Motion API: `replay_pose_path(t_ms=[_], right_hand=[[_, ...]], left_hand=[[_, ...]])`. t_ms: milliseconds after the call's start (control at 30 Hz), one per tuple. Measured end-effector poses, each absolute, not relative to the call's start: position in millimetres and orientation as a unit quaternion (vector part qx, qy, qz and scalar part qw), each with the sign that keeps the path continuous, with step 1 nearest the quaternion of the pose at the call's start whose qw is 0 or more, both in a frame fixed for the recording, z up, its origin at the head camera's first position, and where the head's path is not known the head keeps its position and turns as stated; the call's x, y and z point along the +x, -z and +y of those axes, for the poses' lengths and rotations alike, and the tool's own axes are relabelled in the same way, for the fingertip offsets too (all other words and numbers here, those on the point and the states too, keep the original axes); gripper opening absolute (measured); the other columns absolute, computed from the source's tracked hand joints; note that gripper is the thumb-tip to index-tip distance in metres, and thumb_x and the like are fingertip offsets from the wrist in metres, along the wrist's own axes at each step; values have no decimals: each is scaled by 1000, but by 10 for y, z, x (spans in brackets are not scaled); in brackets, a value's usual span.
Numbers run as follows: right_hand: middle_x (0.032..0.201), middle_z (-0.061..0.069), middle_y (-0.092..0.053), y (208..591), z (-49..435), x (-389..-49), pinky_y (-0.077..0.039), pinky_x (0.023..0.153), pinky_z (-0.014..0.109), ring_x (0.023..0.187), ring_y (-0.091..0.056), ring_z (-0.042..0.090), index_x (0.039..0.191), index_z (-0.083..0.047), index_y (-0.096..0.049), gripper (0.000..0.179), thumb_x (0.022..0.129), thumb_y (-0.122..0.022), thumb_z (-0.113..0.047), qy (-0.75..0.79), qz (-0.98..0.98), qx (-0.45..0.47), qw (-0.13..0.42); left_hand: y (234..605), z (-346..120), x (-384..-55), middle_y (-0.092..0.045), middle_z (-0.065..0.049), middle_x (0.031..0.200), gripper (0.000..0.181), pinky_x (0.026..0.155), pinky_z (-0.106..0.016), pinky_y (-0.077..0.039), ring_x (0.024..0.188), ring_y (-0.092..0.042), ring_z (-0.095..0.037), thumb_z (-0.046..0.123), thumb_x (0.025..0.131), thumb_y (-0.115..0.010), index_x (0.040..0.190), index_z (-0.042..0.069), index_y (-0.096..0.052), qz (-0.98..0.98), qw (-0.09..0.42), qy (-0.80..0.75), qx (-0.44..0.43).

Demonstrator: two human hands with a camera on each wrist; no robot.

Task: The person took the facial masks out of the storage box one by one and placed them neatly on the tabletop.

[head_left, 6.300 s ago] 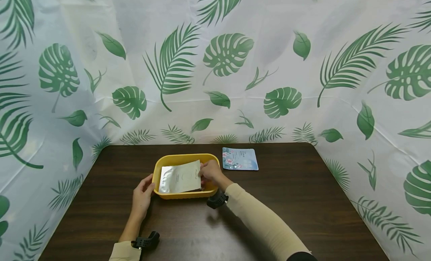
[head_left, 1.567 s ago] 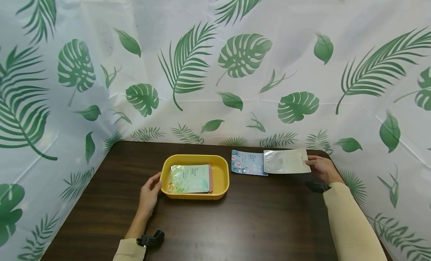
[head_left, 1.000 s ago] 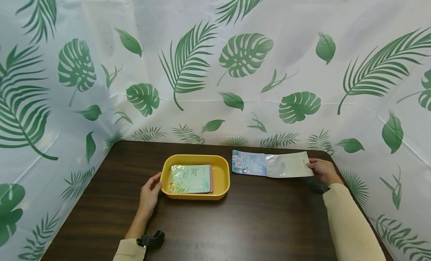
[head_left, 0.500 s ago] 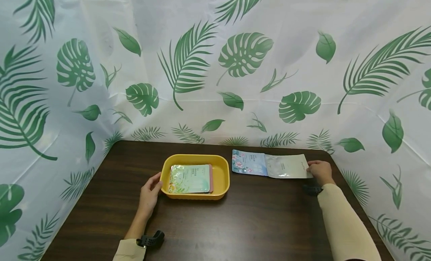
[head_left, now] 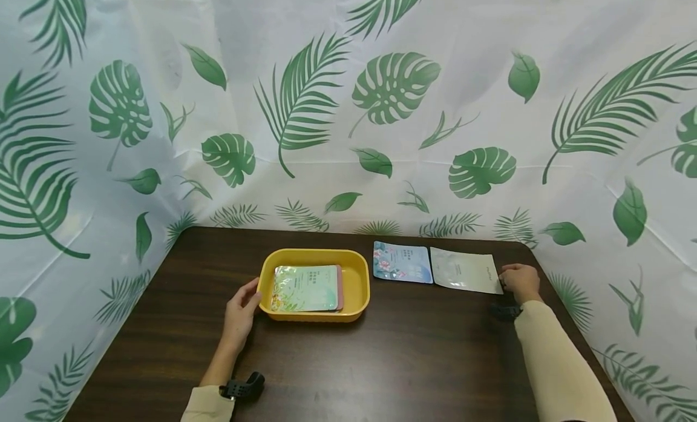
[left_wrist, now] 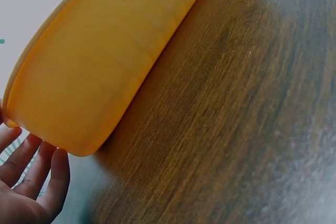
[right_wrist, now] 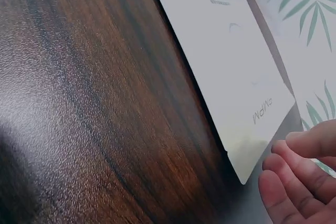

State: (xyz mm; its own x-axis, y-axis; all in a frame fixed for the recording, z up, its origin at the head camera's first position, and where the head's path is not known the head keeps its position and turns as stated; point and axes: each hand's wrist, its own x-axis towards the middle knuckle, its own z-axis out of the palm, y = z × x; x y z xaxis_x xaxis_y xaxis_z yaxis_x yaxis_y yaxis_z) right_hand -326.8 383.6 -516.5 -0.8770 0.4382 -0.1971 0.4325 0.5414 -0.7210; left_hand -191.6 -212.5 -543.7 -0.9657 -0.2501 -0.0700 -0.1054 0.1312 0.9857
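Observation:
In the head view my left hand point(head_left: 240, 313) rests against the left end of a yellow plastic basin point(head_left: 356, 316). Its fingertips touch the outer wall point(left_wrist: 79, 77) just under the rim in the left wrist view. On the far right of the table lies a cream-and-silver face mask packet point(head_left: 465, 270), printed face up. Beside its right edge is my right hand point(head_left: 521, 281). Seen from the right wrist, these fingers point(right_wrist: 273, 190) are loosely curled and hold nothing, their tips just off the packet's corner point(right_wrist: 262, 103).
Left of the cream packet lies a blue floral mask packet point(head_left: 402, 263), edges nearly meeting. Inside the basin, a green mask packet point(head_left: 306, 289) covers most of a pink one point(head_left: 340, 287). A leaf-print curtain point(head_left: 392, 137) hangs behind the dark wooden table point(head_left: 381, 367).
The cream packet went from the basin to the blue packet's right, was lowered flat, and the right hand let go. The left hand stayed at the basin.

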Motion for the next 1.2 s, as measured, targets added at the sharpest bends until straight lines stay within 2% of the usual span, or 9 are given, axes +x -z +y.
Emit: replay_pose_path(t_ms=[133,267,467,600,700,833,967,1067,1200], right_hand=[[96,24,-67,5162,3838,-3270,-52,52,24,64,-60,12,125,15,-54,37,90,-53,0,-436,-866,-246,-4],[94,20,-67,5130,3784,-3258,-55,55,24,62,-60,7,125,15,-54,37,94,-51,-5,-458,-856,-237,-10],[107,26,-66,5011,3653,-3226,-59,73,32,68,-62,7,129,18,-50,44,100,-44,-15,-479,-854,-200,-38],[106,24,-66,4915,3562,-3234,-58,83,37,72,-65,9,134,21,-40,51,101,-45,-18,-505,-841,-184,-71],[112,24,-65,4840,3492,-3236,-54,93,41,80,-67,11,138,20,-35,56,103,-44,-22,-519,-833,-163,-103],[123,26,-61,4761,3387,-3233,-45,105,46,94,-68,16,141,16,-35,57,104,-41,-28,-537,-821,-129,-142],[111,14,-66,4715,3291,-3240,-43,107,46,93,-68,14,142,14,-34,59,104,-42,-30,-561,-805,-111,-158],[109,11,-67,4684,3222,-3245,-45,105,45,94,-69,16,143,12,-34,61,103,-45,-33,-570,-799,-100,-162],[123,20,-64,4637,3111,-3244,-46,104,44,102,-70,22,143,11,-35,62,103,-46,-36,-576,-797,-84,-164]], left_hand=[[5438,-2119,-1911,-49,-17,144,42,81,-9,-48,114,-52,-17,18,103,-48,143,6,-46,-751,61,647,116],[5442,-2117,-1906,-49,-16,143,41,80,-9,-48,112,-52,-14,16,103,-48,143,7,-46,-751,64,648,113],[5452,-2113,-1904,-50,-18,143,43,79,-11,-49,108,-54,-8,18,103,-50,143,5,-46,-749,70,651,103],[5437,-2109,-1889,-50,-17,143,43,79,-13,-49,106,-54,-4,19,103,-50,143,6,-46,-749,70,651,103],[5422,-2109,-1881,-49,-17,144,44,81,-13,-49,109,-54,-7,21,103,-49,144,7,-45,-750,65,650,104],[5422,-2118,-1888,-48,-17,146,45,81,-13,-49,113,-53,-11,22,103,-48,146,7,-43,-751,58,650,105],[5425,-2129,-1901,-47,-16,147,46,81,-11,-48,114,-53,-13,20,103,-48,146,7,-42,-747,52,653,110],[5419,-2124,-1895,-46,-17,147,45,80,-10,-48,116,-53,-15,20,103,-49,146,6,-43,-745,53,656,108],[5432,-2119,-1897,-48,-17,145,44,80,-9,-48,116,-53,-18,20,103,-49,144,6,-45,-747,63,654,104]])
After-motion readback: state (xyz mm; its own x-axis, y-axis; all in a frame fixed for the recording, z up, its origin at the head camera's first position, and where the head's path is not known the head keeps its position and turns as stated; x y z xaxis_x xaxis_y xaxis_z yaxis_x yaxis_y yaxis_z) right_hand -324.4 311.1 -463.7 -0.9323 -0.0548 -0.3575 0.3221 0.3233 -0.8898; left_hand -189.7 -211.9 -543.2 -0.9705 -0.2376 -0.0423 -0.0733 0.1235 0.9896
